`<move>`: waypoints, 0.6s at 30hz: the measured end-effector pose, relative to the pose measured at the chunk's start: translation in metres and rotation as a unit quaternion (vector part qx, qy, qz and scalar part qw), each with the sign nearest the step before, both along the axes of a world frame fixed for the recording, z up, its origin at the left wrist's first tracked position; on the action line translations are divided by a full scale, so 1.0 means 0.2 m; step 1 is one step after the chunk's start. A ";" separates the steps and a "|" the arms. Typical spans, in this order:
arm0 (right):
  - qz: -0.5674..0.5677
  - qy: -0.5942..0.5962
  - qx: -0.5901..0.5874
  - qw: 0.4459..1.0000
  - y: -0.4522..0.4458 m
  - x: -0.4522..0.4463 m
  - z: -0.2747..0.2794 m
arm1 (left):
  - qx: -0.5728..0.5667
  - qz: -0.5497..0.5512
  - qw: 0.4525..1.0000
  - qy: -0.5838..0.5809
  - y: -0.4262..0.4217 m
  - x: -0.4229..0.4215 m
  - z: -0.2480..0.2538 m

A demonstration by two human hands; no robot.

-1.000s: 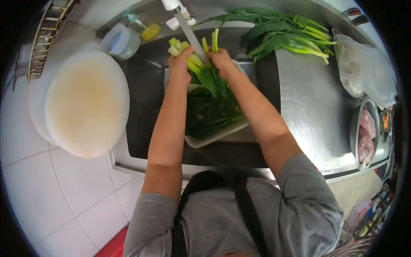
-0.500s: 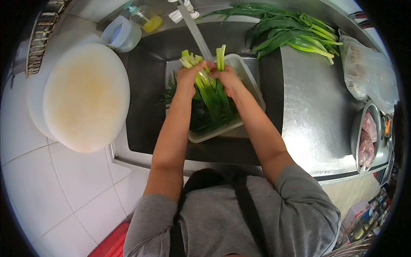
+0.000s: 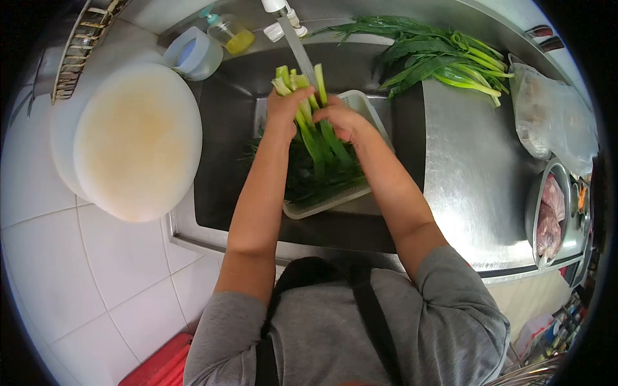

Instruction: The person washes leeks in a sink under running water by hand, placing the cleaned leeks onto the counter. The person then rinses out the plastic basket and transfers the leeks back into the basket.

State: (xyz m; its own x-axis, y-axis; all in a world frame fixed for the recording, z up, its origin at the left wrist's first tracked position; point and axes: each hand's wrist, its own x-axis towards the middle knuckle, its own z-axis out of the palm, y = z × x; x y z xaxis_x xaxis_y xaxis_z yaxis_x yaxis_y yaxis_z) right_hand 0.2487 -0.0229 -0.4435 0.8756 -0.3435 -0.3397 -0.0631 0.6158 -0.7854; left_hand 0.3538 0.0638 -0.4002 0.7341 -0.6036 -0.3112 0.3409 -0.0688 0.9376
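Observation:
Over the dark sink [image 3: 219, 154], my left hand [image 3: 283, 110] is closed around a bunch of green leafy stalks [image 3: 308, 125], their pale ends pointing up. My right hand [image 3: 340, 118] has its fingers closed on stalks of the same bunch, a little to the right. Water runs from the faucet [image 3: 277, 8] onto the stalks between my hands. The dark green leaves hang down into a white basket [image 3: 380, 122] in the sink, where more leaves lie. My forearms hide part of the basket.
More leafy stalks [image 3: 450, 61] lie at the sink's back right. Plastic bags [image 3: 553, 112] and a metal bowl of wrapped meat [image 3: 550, 219] are at the right. At the left are round white boards [image 3: 138, 141], a white container [image 3: 196, 55] and a soap bottle [image 3: 235, 38].
Compared with a second ago, both hands are lower and nearer to me with the stalks. The right hand's fingers have shifted along the stalks, and the basket's right side now shows.

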 end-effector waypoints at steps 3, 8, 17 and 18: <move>-0.071 -0.026 -0.007 0.997 -0.03 0.02 0.01 | -0.023 0.048 0.998 0.044 -0.01 0.03 0.05; -0.050 0.017 0.032 0.998 -0.07 -0.02 0.18 | -0.068 0.023 0.995 0.063 -0.08 0.03 0.06; 0.121 0.100 -0.122 0.980 -0.04 -0.02 -0.04 | 0.005 0.003 0.999 0.034 -0.05 -0.09 -0.08; 0.104 0.068 -0.142 0.982 -0.02 -0.03 -0.03 | 0.011 -0.001 0.999 0.041 -0.05 -0.08 -0.08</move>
